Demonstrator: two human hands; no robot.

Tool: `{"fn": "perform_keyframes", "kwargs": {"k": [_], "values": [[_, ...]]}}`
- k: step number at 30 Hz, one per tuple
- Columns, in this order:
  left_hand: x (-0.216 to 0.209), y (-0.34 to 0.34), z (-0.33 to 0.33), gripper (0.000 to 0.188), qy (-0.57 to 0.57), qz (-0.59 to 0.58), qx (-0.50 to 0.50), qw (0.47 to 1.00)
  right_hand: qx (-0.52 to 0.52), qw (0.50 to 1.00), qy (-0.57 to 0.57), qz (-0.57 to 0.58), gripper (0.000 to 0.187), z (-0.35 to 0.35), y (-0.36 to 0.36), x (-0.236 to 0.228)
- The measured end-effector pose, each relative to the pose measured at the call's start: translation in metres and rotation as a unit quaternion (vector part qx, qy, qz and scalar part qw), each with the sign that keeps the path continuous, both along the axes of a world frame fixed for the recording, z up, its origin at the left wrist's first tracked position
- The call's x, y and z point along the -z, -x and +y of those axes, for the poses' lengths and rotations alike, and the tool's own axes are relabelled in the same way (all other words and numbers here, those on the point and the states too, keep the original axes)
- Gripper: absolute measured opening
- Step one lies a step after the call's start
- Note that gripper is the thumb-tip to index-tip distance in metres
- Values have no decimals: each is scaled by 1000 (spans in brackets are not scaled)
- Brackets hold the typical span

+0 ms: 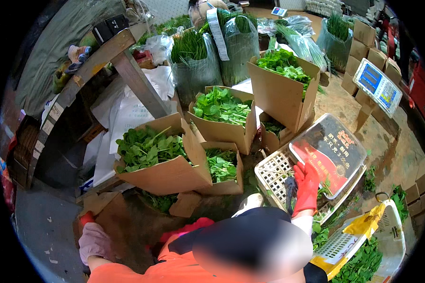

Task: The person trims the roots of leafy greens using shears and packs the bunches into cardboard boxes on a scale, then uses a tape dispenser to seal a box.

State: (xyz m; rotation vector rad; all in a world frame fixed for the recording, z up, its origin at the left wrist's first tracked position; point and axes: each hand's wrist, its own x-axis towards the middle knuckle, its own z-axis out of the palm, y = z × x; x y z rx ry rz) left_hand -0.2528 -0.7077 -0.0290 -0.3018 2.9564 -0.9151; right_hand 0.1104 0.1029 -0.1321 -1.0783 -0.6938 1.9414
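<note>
My right hand [307, 186], in a red glove, has its fingers stretched out at the left edge of a flat rectangular plate [330, 151] with a printed red and black face. That plate lies over a white plastic basket [269, 170]. A dark, narrow item [291, 191] sits just left of the hand; its kind is unclear. Low at the left, my left hand [86, 219], in a red glove below a pinkish sleeve cover, closes at the edge of a brown cardboard box [106, 207]; most of its fingers are hidden.
Cardboard boxes of leafy greens [148, 148] stand ahead, with another box [283, 92] behind. Clear bags of green stalks [191, 52] line the back. A scale display [378, 87] rises at right. A white basket [392, 231] holds loose leaves. A wooden frame [137, 82] stands left.
</note>
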Motion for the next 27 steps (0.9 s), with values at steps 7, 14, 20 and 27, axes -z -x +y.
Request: {"fn": "perform_keyframes", "kwargs": {"k": [7,14,20,27], "values": [[17,10,-11,37,-28,-12,-40,999,-17,997,-65,-41,36,-16,14,-47],[13,-14,-22,34,-36,-7,-74,997,-449,874,-182,42,41,-58,43,-85],[16,-14,5,45,-18,-15,-53,998,-634,745,-142,-152,39,-62,48,-88],[-1,-28,96,18,-211,265,188,922,-657,672,-299,166,39,-115,59,-176]]}}
